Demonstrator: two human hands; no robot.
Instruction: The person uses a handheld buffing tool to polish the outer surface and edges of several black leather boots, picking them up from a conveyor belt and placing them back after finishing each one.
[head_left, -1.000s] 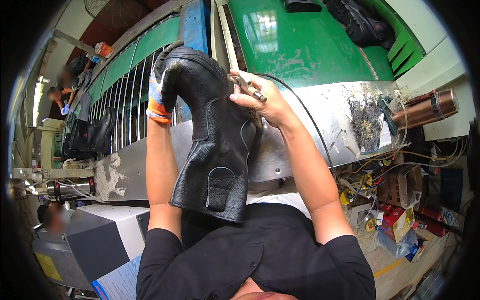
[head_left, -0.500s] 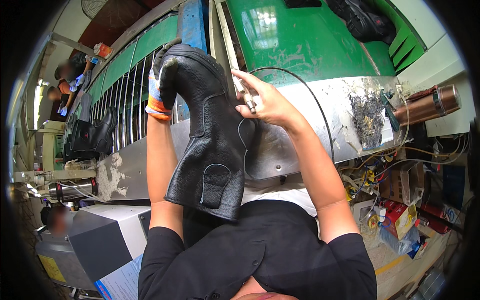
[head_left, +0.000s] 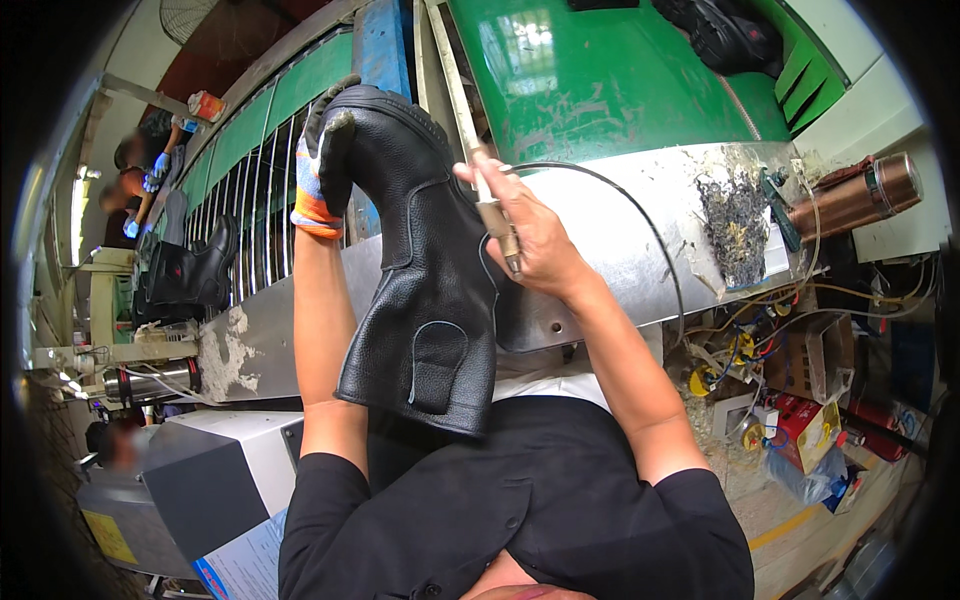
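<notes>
A tall black leather boot (head_left: 425, 270) is held up in front of me, its toe far and its shaft opening near my chest. My left hand (head_left: 325, 165), in an orange, blue and white glove with dark fingers, is closed around the boot's toe end. My bare right hand (head_left: 535, 228) is just right of the boot's ankle. In its fingers is a slim metal handpiece (head_left: 492, 215), shaped like a thick pen, lying close to the boot's side. A black cable (head_left: 640, 210) arcs over the bench beside that hand.
A metal bench edge (head_left: 600, 230) runs before me, with a green surface (head_left: 600, 90) beyond. Black boots (head_left: 195, 265) stand on the left rack; black footwear (head_left: 735, 40) lies far right. A copper-coloured flask (head_left: 860, 205) is at right. People work far left.
My right hand and the handpiece have shifted slightly toward me, and more of the handpiece shows. The boot and my left hand stay almost in place.
</notes>
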